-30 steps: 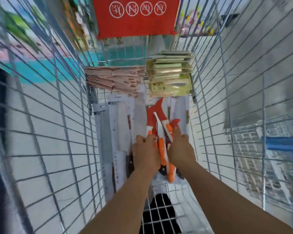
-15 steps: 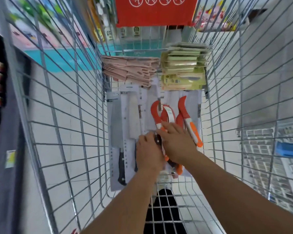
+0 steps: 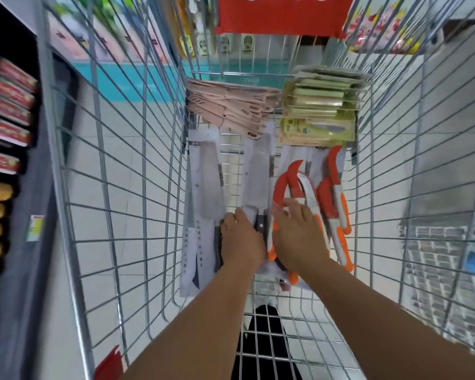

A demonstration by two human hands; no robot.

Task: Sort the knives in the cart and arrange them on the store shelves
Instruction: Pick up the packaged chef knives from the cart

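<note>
Inside the cart (image 3: 137, 187), the left hand (image 3: 240, 242) gripped a big knife (image 3: 257, 185). The right hand (image 3: 299, 242) lay flat, maybe touching, on orange knives (image 3: 335, 204) just beside it.

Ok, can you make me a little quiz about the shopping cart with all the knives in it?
1. True or false: both hands are inside the cart.
2. Which stack lies at the far left end of the cart? A) pink knives B) green packs C) orange knives
3. What colour are the handles of the knives by the right hand?

Key
1. True: the left hand and right hand both reach in.
2. A: the pink knives; the green packs lie far right.
3. Orange: the orange knives.
</note>
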